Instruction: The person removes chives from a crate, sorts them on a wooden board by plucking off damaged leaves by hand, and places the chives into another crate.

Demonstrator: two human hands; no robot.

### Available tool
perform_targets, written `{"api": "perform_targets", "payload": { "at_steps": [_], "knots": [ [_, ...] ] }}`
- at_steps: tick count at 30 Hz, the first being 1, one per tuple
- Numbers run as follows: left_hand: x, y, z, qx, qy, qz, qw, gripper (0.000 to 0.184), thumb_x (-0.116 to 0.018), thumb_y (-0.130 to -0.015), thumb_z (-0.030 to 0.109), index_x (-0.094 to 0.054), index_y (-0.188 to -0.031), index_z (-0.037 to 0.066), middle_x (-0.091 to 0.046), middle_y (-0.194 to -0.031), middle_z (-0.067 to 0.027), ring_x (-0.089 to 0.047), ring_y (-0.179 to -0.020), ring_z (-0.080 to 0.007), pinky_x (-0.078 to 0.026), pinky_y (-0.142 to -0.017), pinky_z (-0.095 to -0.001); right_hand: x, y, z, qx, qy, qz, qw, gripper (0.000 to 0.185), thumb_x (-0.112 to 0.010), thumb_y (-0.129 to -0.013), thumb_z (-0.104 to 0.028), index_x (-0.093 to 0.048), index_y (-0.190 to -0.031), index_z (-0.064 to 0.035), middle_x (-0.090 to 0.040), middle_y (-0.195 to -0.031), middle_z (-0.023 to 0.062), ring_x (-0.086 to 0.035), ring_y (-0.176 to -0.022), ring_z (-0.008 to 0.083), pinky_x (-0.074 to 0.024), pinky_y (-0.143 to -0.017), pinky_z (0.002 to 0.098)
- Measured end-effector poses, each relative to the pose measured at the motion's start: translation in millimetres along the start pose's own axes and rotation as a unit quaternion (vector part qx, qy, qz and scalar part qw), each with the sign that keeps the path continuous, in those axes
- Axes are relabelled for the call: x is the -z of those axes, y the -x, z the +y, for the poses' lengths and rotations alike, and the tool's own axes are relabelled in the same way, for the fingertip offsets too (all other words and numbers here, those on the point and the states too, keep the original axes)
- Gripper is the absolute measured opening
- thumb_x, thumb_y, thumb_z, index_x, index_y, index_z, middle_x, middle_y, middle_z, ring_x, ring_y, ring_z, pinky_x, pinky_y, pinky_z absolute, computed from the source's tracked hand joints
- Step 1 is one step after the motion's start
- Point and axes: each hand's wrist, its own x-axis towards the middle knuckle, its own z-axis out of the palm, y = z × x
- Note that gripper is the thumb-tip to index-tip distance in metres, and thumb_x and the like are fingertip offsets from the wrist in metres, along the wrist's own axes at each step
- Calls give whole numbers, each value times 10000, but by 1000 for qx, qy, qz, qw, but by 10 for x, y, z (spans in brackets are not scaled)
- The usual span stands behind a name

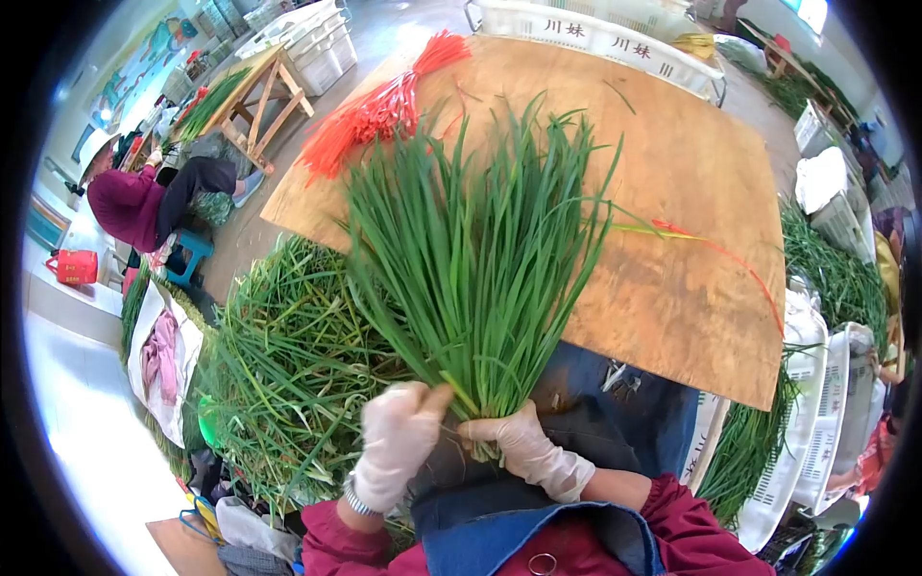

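A thick bunch of green garlic chives [471, 259] fans out away from me, its leaf tips over the wooden board. My right hand [519, 444], in a whitish thin glove, is closed around the bunch near its base, just above my lap. My left hand [396, 444], gloved the same way and slightly blurred, is closed at the lower left side of the bunch. Its thumb and fingertip pinch at a pale yellow-green chive stalk there. The cut ends of the bunch show below my right hand.
A wooden board [672, 298] carries a bundle of red plastic ties [375, 110] and one loose red tie [740, 259]. Loose chives [288, 355] are heaped on my left. White crates [605, 43] stand behind the board and at right. A seated person [130, 206] is at far left.
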Motion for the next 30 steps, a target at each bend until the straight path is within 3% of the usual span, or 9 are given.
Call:
{"api": "perform_targets", "payload": {
  "at_steps": [2,3,5,10,12,15,21,24,30],
  "knots": [
    [183,-103,107,-75,44,148,985,92,-638,-767,7,-654,-857,-5,-632,-721,-122,-577,-546,-197,-455,-515,-290,56,-2,-3,-31,22,-14,999,257,-719,-666,37,-633,-907,10,-642,-755,69,-594,-586,143,-497,-534,260],
    [237,-180,185,-88,60,171,980,123,-638,-753,-26,-646,-874,-6,-626,-737,-114,-578,-564,-190,-457,-526,-282,-52,49,-74,-3,17,18,1000,190,-686,-675,66,-595,-837,24,-588,-622,67,-536,-457,144,-427,-402,258],
    [229,-402,276,-155,76,207,963,190,-644,-739,-46,-622,-924,-12,-608,-817,-106,-582,-636,-181,-467,-573,-271,-63,65,-100,8,43,10,999,173,-694,-671,59,-598,-810,22,-583,-604,64,-529,-440,144,-417,-392,254],
    [107,-653,461,-252,-31,91,963,281,-651,-710,18,-632,-989,46,-605,-906,-116,-618,-722,-298,-508,-631,-344,59,-67,92,89,101,16,991,176,-711,-658,44,-605,-795,14,-590,-612,64,-531,-445,141,-418,-401,247],
    [21,-672,247,-201,-138,100,965,294,-649,-715,42,-624,-1009,54,-610,-912,-116,-618,-724,-301,-504,-620,-347,141,-100,74,53,79,6,995,221,-727,-656,21,-614,-845,4,-621,-683,63,-563,-509,133,-456,-443,245],
    [-45,-665,120,-173,-126,93,972,294,-645,-725,61,-615,-1018,49,-613,-921,-123,-617,-720,-304,-497,-605,-357,199,-151,48,-19,34,-22,999,207,-724,-654,16,-608,-824,-2,-613,-665,62,-558,-500,135,-443,-428,246],
    [-37,-762,140,-229,-168,58,957,379,-677,-700,144,-594,-1057,50,-560,-873,-112,-584,-729,-282,-479,-614,-358,199,-164,56,-13,26,-25,999,179,-718,-656,3,-605,-795,4,-598,-621,61,-539,-464,135,-417,-397,244],
    [100,-850,81,-197,-194,25,961,383,-684,-698,176,-593,-1042,33,-555,-848,-111,-578,-706,-289,-468,-595,-374,186,-130,38,-10,35,-27,999,161,-712,-662,-1,-604,-782,8,-593,-606,63,-529,-445,135,-408,-387,243],
    [167,-1190,275,-229,-238,163,930,364,-688,-672,175,-603,-995,33,-552,-879,-89,-552,-770,-264,-461,-635,-361,165,-127,1,-24,42,-33,998,137,-707,-664,6,-602,-751,18,-586,-594,68,-522,-437,132,-405,-388,241]
  ]
}}
